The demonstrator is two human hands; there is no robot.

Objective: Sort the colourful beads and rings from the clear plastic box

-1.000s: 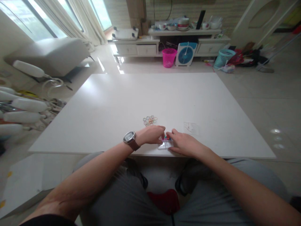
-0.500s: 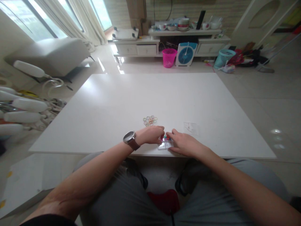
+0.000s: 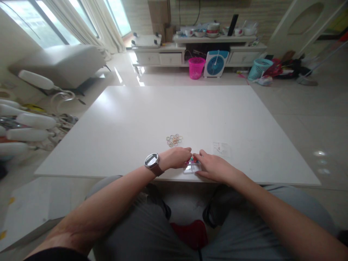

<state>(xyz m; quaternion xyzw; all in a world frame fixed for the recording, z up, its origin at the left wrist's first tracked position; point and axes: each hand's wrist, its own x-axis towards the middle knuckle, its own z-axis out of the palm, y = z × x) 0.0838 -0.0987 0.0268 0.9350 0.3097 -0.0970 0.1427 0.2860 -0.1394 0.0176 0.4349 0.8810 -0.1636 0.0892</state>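
Note:
A small clear plastic box point(image 3: 191, 168) with compartments lies near the table's front edge, with small red, pink and green pieces in its far part. My left hand point(image 3: 179, 157), a watch point(image 3: 152, 160) on its wrist, reaches over the box's left side with the fingers bent together; whatever is between the fingertips is hidden. My right hand point(image 3: 213, 166) rests along the box's right side, thumb and forefinger apart around it, steadying it. Beyond my left hand is a loose pile of thin coloured rubber bands point(image 3: 174, 140).
A flat clear plastic piece point(image 3: 221, 149), perhaps a lid, lies right of the box on the white table point(image 3: 174, 108). Past the table stand a pink basket point(image 3: 197, 68), a blue fan point(image 3: 215, 64) and a low cabinet point(image 3: 170, 58).
My left hand has shifted slightly over the box, with its wrist turned a little. My right hand keeps its place at the box. The whole view has tilted slightly.

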